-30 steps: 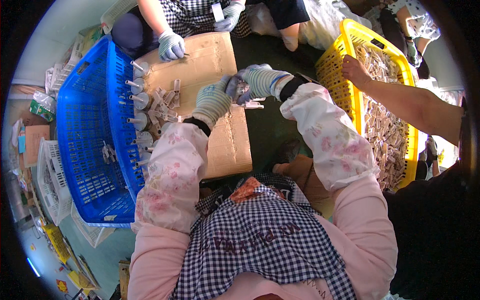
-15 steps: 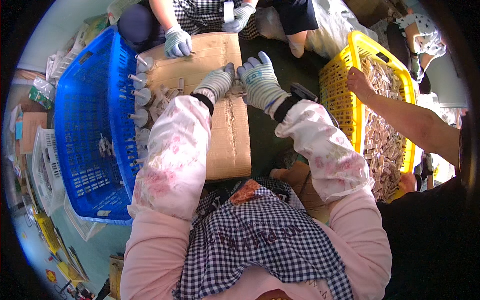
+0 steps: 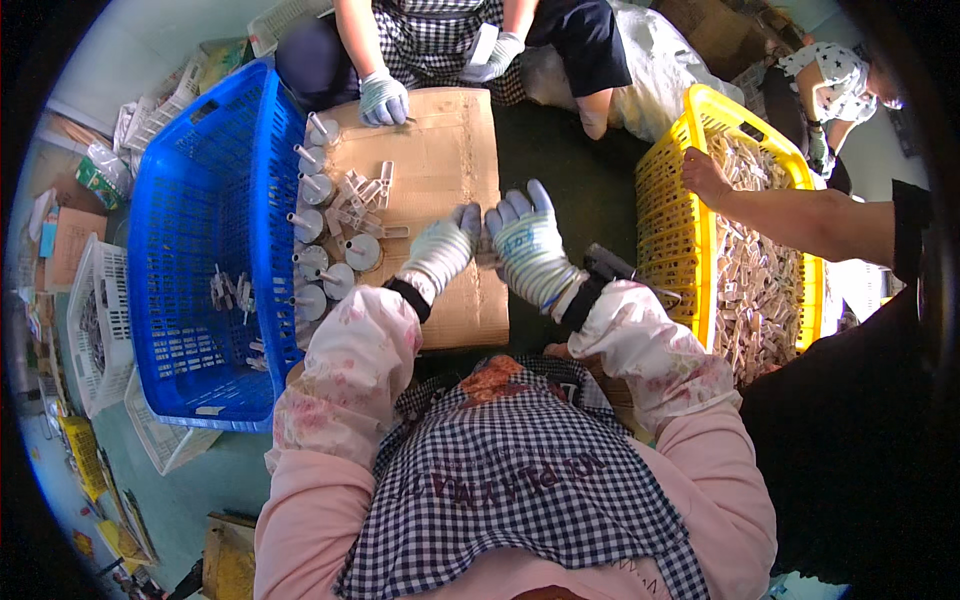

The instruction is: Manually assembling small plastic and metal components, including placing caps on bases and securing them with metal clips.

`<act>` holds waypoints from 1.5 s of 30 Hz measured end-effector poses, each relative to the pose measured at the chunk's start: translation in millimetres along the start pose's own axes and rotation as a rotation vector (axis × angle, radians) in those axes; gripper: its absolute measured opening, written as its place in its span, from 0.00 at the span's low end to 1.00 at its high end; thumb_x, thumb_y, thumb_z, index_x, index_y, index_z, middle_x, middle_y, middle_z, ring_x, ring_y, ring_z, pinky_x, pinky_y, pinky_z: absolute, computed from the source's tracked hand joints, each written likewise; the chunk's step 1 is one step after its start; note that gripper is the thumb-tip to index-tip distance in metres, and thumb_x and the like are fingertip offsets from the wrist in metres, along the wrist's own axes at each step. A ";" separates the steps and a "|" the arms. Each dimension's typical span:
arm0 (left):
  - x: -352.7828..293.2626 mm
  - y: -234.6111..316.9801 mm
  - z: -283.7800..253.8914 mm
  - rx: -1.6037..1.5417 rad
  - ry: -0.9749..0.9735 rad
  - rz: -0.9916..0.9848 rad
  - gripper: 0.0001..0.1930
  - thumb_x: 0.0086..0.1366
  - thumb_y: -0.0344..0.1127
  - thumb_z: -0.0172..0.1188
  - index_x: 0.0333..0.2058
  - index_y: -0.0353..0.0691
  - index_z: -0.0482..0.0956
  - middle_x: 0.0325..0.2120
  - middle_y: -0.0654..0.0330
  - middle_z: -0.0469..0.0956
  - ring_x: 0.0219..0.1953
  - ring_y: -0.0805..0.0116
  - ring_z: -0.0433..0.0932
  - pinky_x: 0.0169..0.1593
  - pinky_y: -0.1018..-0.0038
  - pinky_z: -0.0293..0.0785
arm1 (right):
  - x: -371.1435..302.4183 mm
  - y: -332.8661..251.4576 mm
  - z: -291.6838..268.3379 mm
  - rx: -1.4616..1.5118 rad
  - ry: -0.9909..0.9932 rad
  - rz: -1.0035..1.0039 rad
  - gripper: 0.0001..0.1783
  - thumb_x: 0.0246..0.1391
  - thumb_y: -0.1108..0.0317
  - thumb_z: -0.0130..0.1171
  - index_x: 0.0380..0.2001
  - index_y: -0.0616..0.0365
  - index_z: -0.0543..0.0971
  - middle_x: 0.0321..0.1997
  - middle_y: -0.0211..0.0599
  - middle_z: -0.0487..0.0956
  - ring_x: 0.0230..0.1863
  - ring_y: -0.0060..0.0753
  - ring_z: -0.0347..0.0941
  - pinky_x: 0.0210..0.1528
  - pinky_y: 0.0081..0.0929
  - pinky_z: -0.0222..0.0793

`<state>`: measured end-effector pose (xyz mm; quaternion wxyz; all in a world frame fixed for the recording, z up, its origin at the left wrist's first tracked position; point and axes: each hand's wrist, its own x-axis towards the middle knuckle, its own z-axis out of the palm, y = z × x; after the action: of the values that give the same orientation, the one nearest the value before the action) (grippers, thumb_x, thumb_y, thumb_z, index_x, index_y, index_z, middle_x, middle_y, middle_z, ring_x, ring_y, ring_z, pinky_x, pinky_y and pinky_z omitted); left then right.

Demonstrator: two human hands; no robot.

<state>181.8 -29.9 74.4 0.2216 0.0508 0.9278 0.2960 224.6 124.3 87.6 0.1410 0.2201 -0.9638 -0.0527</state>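
Over the right side of the cardboard, my two gloved hands meet at a small clear plastic piece. My left hand is closed, its thumb and fingers pinching at the piece. From the other side my right hand grips it too, with its upper fingers raised. Much of the piece is covered by the gloves. To the left of my hands lies a loose pile of clear plastic pieces. Round discs with upright pegs stand along the cardboard's left edge.
A blue basket with a few pieces stands left; a yellow basket full of pieces stands right. Another person's bare hand rests at its rim. Opposite, a co-worker's gloved hand touches the cardboard; the other holds something white.
The view has shifted, so the scene sits lower. My left forearm no longer covers the nearer pegged discs. Both my hands stay together at the small piece.
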 end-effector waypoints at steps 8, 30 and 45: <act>-53.2 -21.7 27.6 -0.091 -0.128 -0.023 0.31 0.69 0.59 0.30 0.53 0.44 0.73 0.47 0.43 0.76 0.53 0.45 0.73 0.58 0.59 0.65 | -40.3 -37.1 -24.2 0.017 -0.288 0.005 0.10 0.48 0.64 0.53 0.36 0.50 0.77 0.34 0.29 0.76 0.46 0.36 0.69 0.69 0.53 0.44; -101.7 -44.7 68.8 -0.433 0.245 0.266 0.17 0.71 0.44 0.43 0.49 0.43 0.75 0.38 0.41 0.79 0.42 0.42 0.77 0.47 0.55 0.73 | -7.4 -19.4 -49.9 0.161 -0.966 -0.133 0.45 0.31 0.35 0.71 0.49 0.56 0.75 0.45 0.40 0.81 0.51 0.43 0.75 0.52 0.42 0.63; -89.2 -39.7 66.9 -0.207 0.150 0.294 0.23 0.72 0.53 0.36 0.54 0.48 0.72 0.41 0.46 0.80 0.45 0.44 0.77 0.50 0.56 0.71 | -79.9 0.6 -17.5 0.684 -0.266 0.395 0.55 0.44 0.40 0.67 0.66 0.62 0.54 0.68 0.58 0.57 0.68 0.56 0.56 0.67 0.40 0.56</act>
<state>292.8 -47.3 37.1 0.1104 0.1404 0.8888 0.4219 298.5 159.2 84.6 -0.0588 0.0565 -0.9592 0.2707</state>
